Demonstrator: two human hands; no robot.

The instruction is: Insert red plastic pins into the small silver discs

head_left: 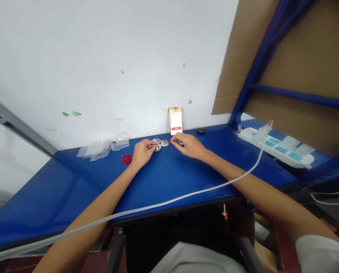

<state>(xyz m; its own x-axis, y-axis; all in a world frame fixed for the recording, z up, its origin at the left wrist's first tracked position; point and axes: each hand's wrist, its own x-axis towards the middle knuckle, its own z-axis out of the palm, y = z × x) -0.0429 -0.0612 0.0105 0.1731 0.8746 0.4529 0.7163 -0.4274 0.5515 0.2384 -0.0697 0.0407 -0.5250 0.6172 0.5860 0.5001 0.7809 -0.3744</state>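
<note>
Both my hands reach to the back of a blue table, close to the white wall. My left hand has its fingers curled in a pinch on a small silver disc. My right hand is also closed in a pinch, its fingertips at another small silver disc with a red pin; whether it grips that disc or a tiny part is too small to tell. A third disc lies just behind them. A heap of small red pieces lies left of my left hand.
Clear plastic bags lie at the back left. A small white and red card leans on the wall, a black round object beside it. A white power strip sits at right; its white cable crosses the table's front edge.
</note>
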